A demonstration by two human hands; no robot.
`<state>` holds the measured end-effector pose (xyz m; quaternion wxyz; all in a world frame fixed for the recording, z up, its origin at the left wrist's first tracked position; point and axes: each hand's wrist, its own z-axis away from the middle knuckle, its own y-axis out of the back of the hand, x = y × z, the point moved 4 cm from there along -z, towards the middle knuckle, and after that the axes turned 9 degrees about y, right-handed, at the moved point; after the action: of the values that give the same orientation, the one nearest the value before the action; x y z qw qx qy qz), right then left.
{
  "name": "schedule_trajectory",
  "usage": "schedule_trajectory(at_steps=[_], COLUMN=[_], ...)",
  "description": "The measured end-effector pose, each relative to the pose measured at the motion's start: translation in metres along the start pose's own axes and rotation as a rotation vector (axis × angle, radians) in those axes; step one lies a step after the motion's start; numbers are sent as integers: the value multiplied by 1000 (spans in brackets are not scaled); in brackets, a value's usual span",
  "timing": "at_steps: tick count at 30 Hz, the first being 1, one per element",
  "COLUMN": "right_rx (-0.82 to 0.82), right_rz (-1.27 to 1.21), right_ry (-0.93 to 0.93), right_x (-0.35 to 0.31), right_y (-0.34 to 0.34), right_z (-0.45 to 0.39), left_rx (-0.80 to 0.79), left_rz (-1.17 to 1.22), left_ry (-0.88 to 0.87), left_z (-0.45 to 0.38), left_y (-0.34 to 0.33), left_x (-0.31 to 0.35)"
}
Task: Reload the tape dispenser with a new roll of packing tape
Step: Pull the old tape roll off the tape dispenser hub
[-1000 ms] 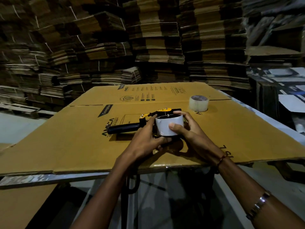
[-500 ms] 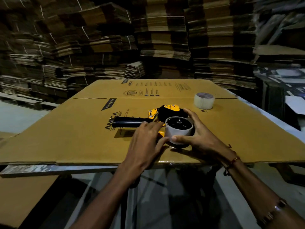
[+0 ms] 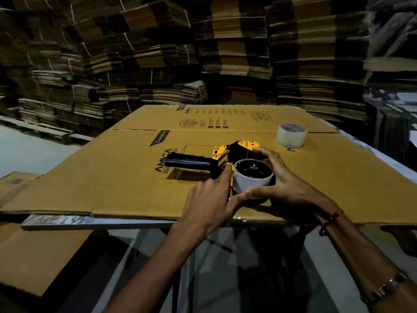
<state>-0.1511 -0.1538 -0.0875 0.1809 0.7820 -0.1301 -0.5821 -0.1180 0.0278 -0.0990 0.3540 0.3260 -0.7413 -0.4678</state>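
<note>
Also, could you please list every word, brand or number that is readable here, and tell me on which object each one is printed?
"Crompton": white letters in a black bar on the flattened cardboard box.
"AM" plus more letters, partly covered by the tape dispenser: large print on the same box.
"stora...": smaller print below it, cut off.
Rows of fine print and a round emblem on the far flap: too small to read.
Yellow plate on the dispenser: lettering blurred.
Spare tape roll: no readable text.

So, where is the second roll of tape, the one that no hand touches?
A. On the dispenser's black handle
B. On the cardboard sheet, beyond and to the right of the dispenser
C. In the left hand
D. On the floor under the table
B: the spare tape roll stands alone on the cardboard sheet, past the tape dispenser, while the left hand and right hand are around the roll on the dispenser.
</note>
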Motion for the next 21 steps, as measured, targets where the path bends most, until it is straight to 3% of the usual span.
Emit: schedule_trajectory(at_steps=[10,21], right_rx=[80,80], right_rz=[-12,-109], right_ry=[37,29], right_x=[1,7], right_y=[-1,-2], right_z=[2,1], left_rx=[-4,51], left_rz=[-23,49], left_ry=[-62,33], left_z=[-6,-12], left_y=[2,-12], left_x=[-5,-5])
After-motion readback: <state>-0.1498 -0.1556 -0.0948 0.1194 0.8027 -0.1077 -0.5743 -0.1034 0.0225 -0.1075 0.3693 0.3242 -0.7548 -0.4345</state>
